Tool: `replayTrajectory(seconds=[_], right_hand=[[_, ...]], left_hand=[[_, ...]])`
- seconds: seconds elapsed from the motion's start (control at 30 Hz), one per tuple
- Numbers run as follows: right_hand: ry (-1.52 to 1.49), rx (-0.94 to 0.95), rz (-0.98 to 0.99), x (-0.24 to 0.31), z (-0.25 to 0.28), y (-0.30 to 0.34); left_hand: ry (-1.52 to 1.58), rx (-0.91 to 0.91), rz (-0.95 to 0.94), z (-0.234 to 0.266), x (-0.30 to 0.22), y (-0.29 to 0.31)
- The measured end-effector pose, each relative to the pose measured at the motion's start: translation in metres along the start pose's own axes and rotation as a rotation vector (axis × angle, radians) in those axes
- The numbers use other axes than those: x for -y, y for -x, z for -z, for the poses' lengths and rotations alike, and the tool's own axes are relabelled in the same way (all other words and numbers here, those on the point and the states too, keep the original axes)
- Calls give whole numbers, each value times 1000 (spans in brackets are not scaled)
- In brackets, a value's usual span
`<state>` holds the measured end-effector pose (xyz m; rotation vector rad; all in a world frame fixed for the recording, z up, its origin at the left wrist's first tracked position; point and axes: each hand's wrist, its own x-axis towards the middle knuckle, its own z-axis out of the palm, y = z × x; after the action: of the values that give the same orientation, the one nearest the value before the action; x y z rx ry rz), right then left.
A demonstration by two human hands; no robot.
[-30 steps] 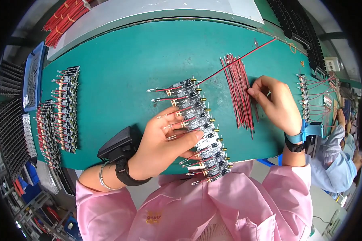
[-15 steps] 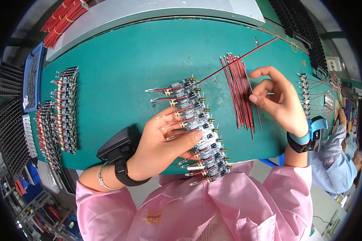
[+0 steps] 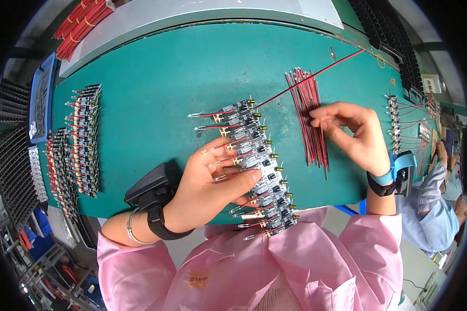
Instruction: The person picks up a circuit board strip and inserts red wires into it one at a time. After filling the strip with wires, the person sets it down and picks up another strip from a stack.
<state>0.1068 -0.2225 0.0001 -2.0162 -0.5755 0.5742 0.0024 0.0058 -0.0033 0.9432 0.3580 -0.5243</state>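
My left hand (image 3: 213,181) grips a strip of small circuit boards (image 3: 267,173), its thumb lying across the boards. Short red leads with clear tips stick out on the strip's left side, and brass-coloured parts line its right side. From the strip's far end a single red and black wire (image 3: 311,80) slants up to the right. My right hand (image 3: 350,129) is at the right edge of a pile of red wires (image 3: 307,124), index finger and thumb drawn close together. Whatever lies between those fingertips is too small to make out.
Two more board strips (image 3: 85,140) (image 3: 61,171) lie at the left, beside a blue tray (image 3: 42,98). Red wire bundles (image 3: 80,28) rest on a pale ledge (image 3: 202,13) at the back. At the right is another wired strip (image 3: 394,124); a person in blue (image 3: 433,223) sits beyond.
My right hand has moved left and slightly down onto the wire pile, and its index finger and thumb have come closer together. My left hand and the strip have hardly moved.
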Motion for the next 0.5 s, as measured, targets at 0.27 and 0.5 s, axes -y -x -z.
replayTrajectory(seconds=[0.27,0.5], right_hand=[[-43,-210,141,12,2,4],[-179,-466,11,-4,9,-1]], left_hand=[[-15,-10,-2,1,-1,0],[5,-2,1,0,-1,1]])
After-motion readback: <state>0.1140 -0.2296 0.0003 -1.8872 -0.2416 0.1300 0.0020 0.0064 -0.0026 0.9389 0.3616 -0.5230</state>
